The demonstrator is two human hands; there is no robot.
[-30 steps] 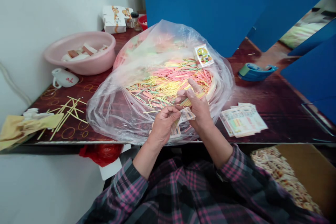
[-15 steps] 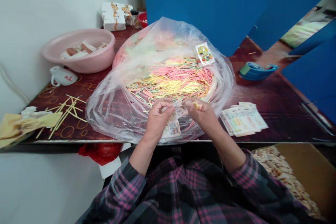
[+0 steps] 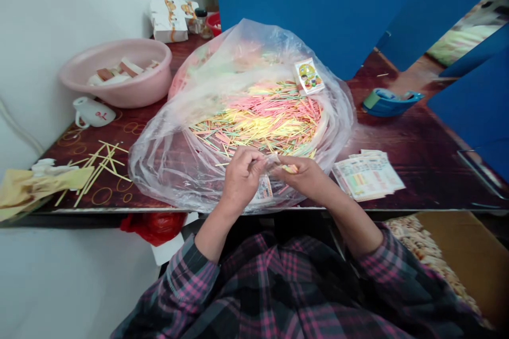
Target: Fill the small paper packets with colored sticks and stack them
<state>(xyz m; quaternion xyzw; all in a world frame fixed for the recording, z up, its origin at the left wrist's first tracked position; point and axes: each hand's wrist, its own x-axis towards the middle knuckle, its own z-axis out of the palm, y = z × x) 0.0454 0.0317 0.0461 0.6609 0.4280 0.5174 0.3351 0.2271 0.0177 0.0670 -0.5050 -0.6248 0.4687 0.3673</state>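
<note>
Over the near rim of a clear plastic bag (image 3: 159,164), my two hands are close together. My left hand (image 3: 242,176) is closed, pinching a small printed packet (image 3: 272,161) that looks like thin, shiny plastic. My right hand (image 3: 306,179) is closed too, with short coloured sticks (image 3: 290,168), yellow and pinkish, between its fingers. Its fingertips meet the packet's right side. Inside the bag lies a heap of pink, yellow and green sticks (image 3: 262,119). Another printed packet (image 3: 264,189) lies beneath my hands, partly covered.
A pile of printed packets (image 3: 369,176) lies right, below a blue tape dispenser (image 3: 392,103). A small printed box (image 3: 309,76) rests on the bag. Left are a pink basin (image 3: 119,92), white mug (image 3: 93,112), long yellow sticks (image 3: 101,167) and yellow cloth (image 3: 27,190).
My right hand has turned and its fingers have come in against the packet, which is now more covered. My left hand stays nearly in place. The whole view has shifted slightly.
</note>
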